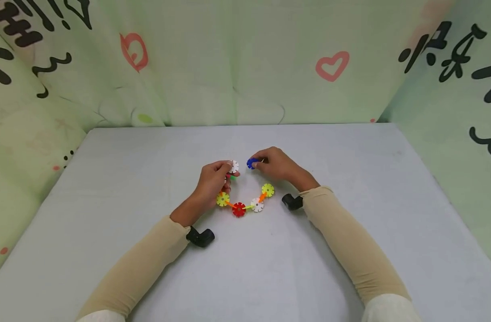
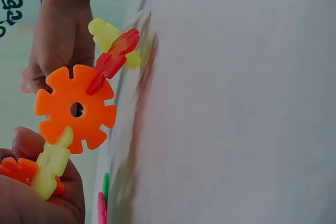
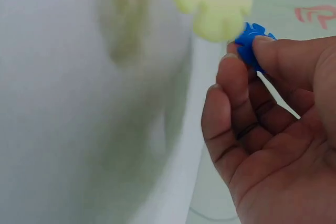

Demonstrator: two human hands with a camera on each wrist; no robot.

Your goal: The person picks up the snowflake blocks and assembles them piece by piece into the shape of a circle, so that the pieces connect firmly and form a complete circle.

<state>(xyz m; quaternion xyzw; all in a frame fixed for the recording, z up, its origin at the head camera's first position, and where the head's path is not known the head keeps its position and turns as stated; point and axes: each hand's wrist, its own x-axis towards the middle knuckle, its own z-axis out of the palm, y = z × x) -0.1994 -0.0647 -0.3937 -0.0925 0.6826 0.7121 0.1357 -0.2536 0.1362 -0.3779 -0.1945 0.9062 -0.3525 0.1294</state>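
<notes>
My left hand (image 1: 210, 182) grips one end of a curved chain of slotted plastic snowflake discs. A white disc (image 1: 234, 167) shows at its fingertips. From there the chain bends through a yellow disc (image 1: 222, 200), a red disc (image 1: 239, 209) and another white disc (image 1: 258, 205) to a yellow end disc (image 1: 268, 190). Edge-on orange and lime discs link them. In the left wrist view an orange disc (image 2: 58, 109) faces the camera. Across a small gap, my right hand (image 1: 278, 162) pinches a blue disc (image 3: 249, 45) between thumb and fingers.
A white-covered table (image 1: 245, 277) lies under both hands. Black camera mounts (image 1: 203, 237) stick out at both wrists. A pale green printed curtain (image 1: 237, 62) hangs behind the table and along its sides.
</notes>
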